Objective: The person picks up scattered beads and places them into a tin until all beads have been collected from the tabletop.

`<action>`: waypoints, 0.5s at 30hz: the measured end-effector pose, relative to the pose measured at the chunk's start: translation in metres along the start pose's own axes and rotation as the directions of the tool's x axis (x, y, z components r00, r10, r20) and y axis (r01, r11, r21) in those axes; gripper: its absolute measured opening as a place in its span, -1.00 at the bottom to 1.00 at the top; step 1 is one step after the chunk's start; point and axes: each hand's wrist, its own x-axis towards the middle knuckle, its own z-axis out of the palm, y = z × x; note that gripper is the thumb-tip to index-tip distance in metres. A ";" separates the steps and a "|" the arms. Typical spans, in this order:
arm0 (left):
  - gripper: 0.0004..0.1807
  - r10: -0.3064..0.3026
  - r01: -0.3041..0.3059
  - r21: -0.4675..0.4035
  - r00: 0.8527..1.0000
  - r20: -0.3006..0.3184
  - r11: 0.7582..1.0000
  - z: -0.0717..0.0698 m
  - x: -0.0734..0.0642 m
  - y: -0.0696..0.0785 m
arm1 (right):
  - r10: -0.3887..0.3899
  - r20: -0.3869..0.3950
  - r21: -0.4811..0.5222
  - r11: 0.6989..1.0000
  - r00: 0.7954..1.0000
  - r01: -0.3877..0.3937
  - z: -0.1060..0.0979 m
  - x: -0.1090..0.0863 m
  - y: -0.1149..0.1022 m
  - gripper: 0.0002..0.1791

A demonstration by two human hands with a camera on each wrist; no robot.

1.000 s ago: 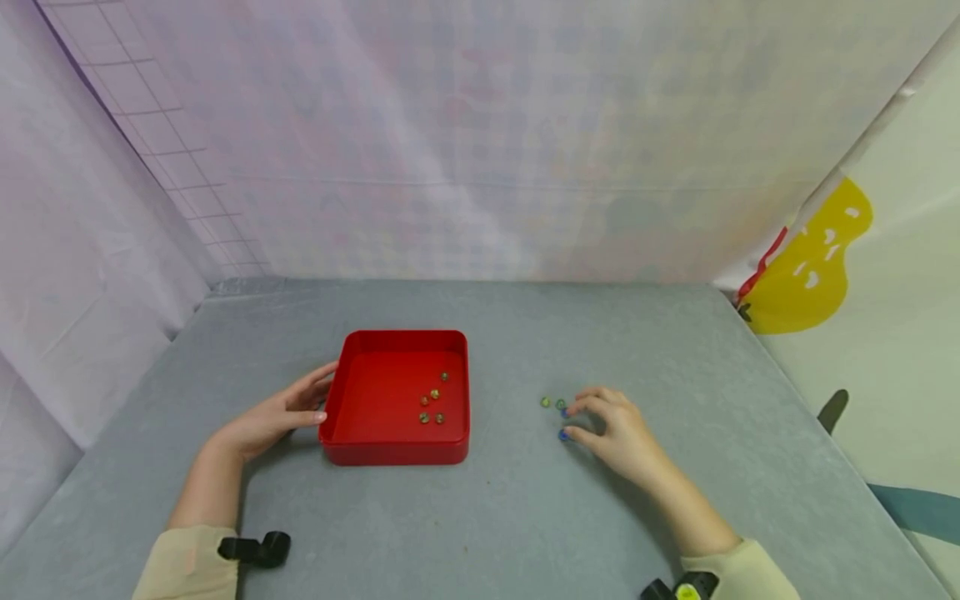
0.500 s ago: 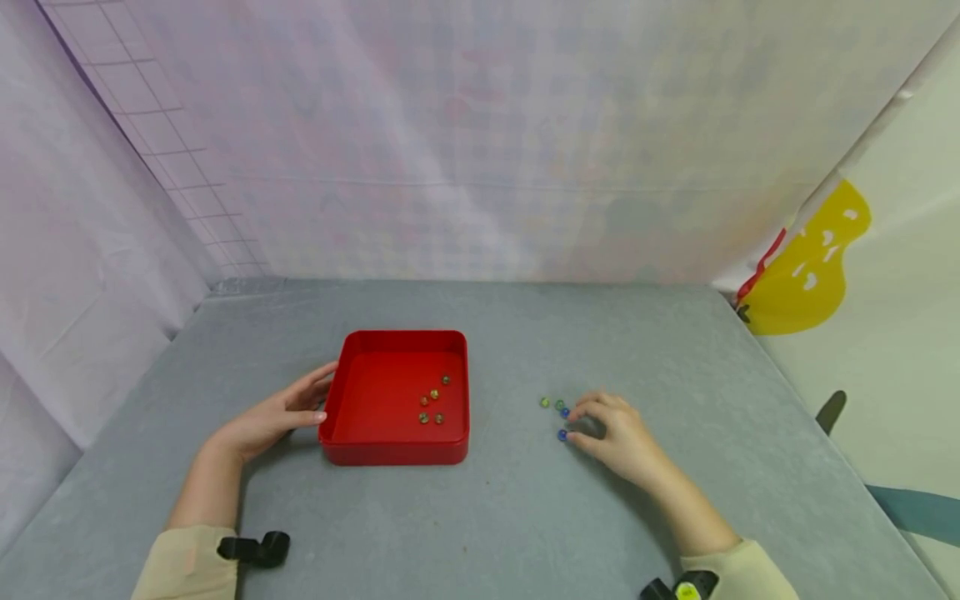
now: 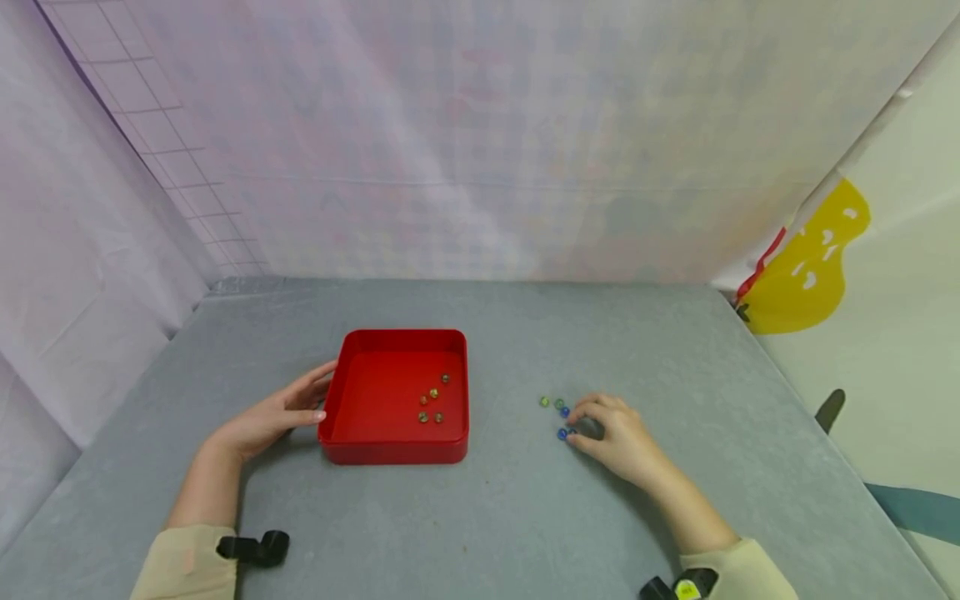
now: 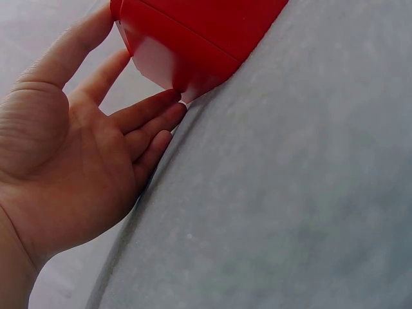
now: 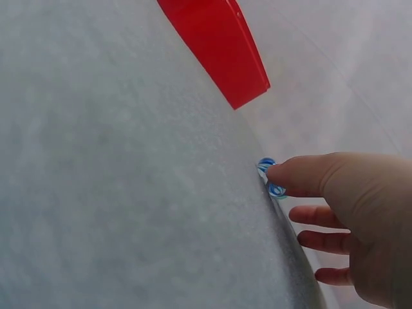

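Observation:
A square red tray (image 3: 375,392) stands on the grey table with several small glass marbles (image 3: 433,393) lying in its right half. My left hand (image 3: 262,421) rests against the tray's left side, fingers fairly straight, thumb at the rim; the left wrist view shows the fingertips (image 4: 172,96) touching the wall. Out on the table, my right hand (image 3: 618,433) arches over some loose marbles. Its thumb is close to blue marbles (image 3: 562,434), and the index finger is beside another. Blue-and-white marbles (image 5: 266,165) show by the thumb in the right wrist view; contact is unclear.
A yellow-green marble (image 3: 544,402) and a green marble (image 3: 558,403) lie left of the right hand. Grey cloth covers the table (image 3: 480,525). A pale curtain (image 3: 480,150) closes off the back, with white sheets at both sides.
My right thumb and fingers have drawn back slightly, so blue marbles by the thumb show more fully. The left hand and the tray stay put.

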 end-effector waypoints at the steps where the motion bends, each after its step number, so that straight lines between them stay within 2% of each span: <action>1: -0.19 -0.002 0.002 0.001 1.000 -0.001 1.000 0.000 0.000 0.001 | -0.002 0.001 -0.001 1.000 1.000 0.002 0.000 0.000 0.000 -0.81; 15: -0.18 0.001 -0.001 0.002 1.000 -0.006 1.000 0.002 0.000 0.003 | -0.023 -0.007 -0.031 0.999 1.000 0.023 0.001 -0.001 0.002 -0.80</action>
